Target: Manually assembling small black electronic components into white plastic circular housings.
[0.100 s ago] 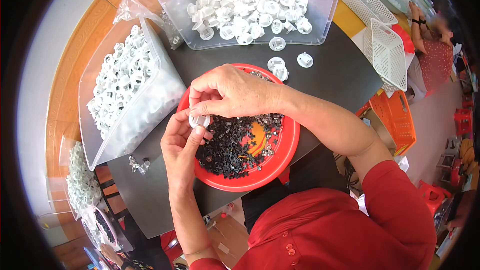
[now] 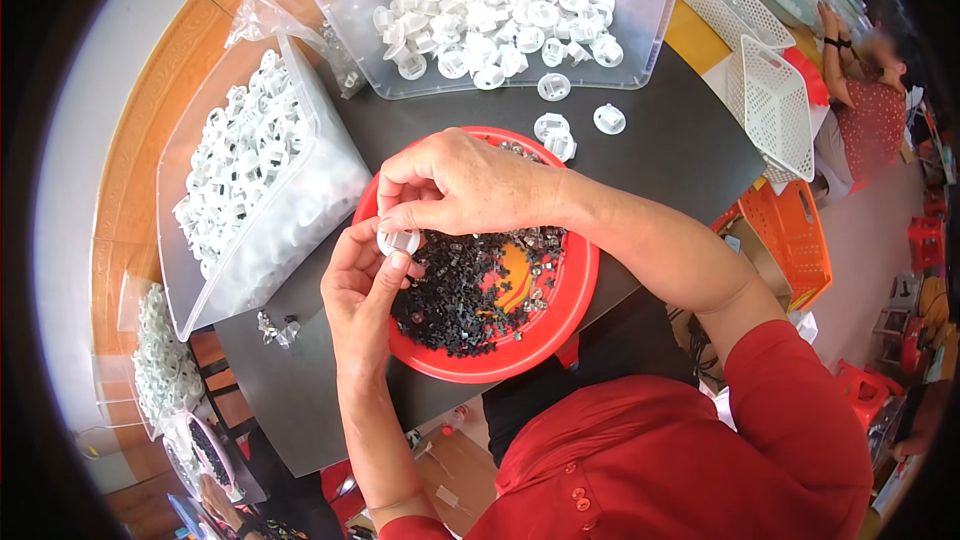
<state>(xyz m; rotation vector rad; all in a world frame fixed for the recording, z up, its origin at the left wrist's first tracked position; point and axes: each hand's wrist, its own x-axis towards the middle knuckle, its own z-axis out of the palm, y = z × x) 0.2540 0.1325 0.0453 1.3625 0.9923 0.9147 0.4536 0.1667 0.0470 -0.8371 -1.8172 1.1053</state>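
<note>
Between both hands, over the left rim of a red round tray (image 2: 575,325), is a small round white plastic part (image 2: 399,242). My left hand (image 2: 362,275) pinches it from below with thumb and fingers. From above, my right hand (image 2: 455,185) presses its thumb and curled fingers onto the same part; whether a smaller piece sits in those fingertips is hidden. Many tiny black pieces (image 2: 445,315) and some clear ones (image 2: 535,302) lie in the tray. A few similar white parts (image 2: 609,119) rest on the dark table (image 2: 690,130) beyond it.
A clear bin (image 2: 660,0) of white parts lies at the back, with another bin (image 2: 290,240) of white pieces at left. Small clear pieces (image 2: 278,328) sit near the left edge. White baskets (image 2: 770,105) and an orange crate (image 2: 800,250) stand right. Other people (image 2: 870,130) sit nearby.
My hands and the white part hold practically the same pose. At the lower left, another person's hand has shifted slightly.
</note>
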